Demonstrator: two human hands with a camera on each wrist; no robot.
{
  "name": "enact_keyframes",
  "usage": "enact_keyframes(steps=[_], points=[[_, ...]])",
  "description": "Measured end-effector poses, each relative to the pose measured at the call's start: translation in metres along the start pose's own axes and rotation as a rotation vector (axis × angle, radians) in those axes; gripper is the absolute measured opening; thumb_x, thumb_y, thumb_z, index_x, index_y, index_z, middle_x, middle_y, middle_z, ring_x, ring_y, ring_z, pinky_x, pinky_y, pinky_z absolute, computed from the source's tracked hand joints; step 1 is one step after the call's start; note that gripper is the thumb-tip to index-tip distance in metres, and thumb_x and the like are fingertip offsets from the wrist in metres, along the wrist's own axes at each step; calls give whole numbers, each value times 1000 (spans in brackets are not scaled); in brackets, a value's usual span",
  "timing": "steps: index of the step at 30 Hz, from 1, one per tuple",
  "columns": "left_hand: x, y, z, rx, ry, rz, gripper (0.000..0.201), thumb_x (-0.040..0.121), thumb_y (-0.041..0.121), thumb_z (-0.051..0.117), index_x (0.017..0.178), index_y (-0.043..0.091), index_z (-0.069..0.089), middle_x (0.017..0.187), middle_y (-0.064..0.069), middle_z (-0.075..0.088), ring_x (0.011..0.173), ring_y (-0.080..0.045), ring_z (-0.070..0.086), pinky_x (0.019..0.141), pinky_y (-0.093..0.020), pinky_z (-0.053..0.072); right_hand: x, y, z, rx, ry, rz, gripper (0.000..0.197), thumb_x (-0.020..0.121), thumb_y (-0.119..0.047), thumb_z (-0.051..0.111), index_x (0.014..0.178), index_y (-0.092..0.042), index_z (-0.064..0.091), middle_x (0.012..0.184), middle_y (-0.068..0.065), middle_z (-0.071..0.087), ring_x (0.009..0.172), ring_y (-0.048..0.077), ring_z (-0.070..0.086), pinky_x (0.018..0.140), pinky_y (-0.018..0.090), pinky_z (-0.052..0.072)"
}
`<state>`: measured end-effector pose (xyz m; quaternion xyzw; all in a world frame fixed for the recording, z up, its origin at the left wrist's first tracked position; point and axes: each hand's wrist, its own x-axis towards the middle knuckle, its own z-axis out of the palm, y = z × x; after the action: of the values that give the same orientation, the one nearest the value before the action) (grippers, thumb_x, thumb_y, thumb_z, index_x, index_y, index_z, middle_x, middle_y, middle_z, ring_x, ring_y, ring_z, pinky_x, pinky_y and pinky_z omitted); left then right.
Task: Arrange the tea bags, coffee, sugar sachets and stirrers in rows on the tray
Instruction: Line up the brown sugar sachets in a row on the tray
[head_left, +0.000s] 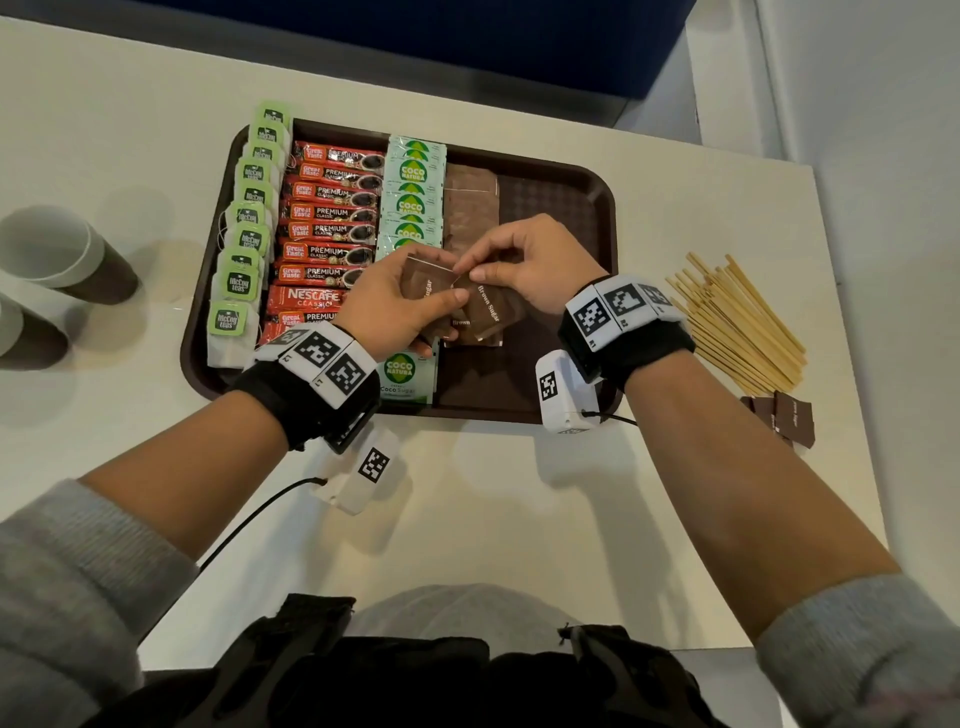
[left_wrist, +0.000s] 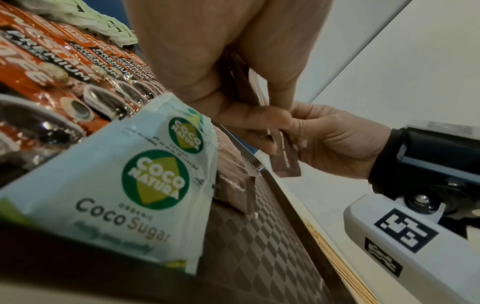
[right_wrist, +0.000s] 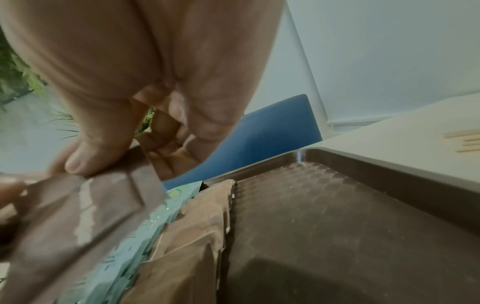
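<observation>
tea bags (head_left: 243, 240) – McCoy teas | coffee sticks (head_left: 329, 232) – Great Taste Premium | sachets (head_left: 412, 203) – Coco Natura

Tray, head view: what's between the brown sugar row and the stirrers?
Bare tray floor, then the tray's right rim, then bare table. Stirrers lie off the tray. The head view shows it.

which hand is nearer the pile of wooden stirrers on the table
Right. The right hand is over the tray's middle, pinching a brown sugar sachet, on the side toward the wooden stirrers. The left hand holds more sachets further from them, beside the coffee row.
</observation>
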<state>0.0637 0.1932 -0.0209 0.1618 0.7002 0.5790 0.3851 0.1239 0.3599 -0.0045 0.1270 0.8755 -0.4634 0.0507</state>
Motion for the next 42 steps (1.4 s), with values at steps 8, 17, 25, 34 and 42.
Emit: enact_keyframes(steps=[8,17,25,34,42], points=[[-1,-5,-1,-69,56,-11,19,89,8,63,90,25,54,78,-2,68,48,-9,65,32,-19,43,-8,11,6,142,3,193,27,71,-17,80,90,-23,62,82,1,70,74,14,65,77,32,56],[3,-7,-14,-71,180,-32,15,90,11,61,95,22,54,83,-6,69,52,-10,66,38,-19,46,-18,22,11,-17,12,252,22,77,-7,75,98,-11,69,77,0,61,67,10,60,63,15,56],[0,-8,-13,-59,183,-44,17,89,10,62,103,16,54,81,-5,68,50,-8,66,37,-18,45,-18,24,22,-287,-12,314,29,74,-23,79,100,-13,71,84,-3,61,79,7,56,77,17,42],[-2,-5,-12,-63,169,-67,17,88,9,63,100,18,54,81,-5,68,49,-7,65,38,-18,47,-17,28,30,-315,112,355,32,68,-28,83,91,-12,68,79,-3,58,76,9,54,69,20,40],[-3,-1,-9,-64,155,-97,23,85,6,64,100,20,54,92,-9,68,52,-9,67,38,-19,47,-17,28,34,-255,135,401,30,65,-28,85,82,-16,63,81,-2,57,78,12,54,68,23,41]])
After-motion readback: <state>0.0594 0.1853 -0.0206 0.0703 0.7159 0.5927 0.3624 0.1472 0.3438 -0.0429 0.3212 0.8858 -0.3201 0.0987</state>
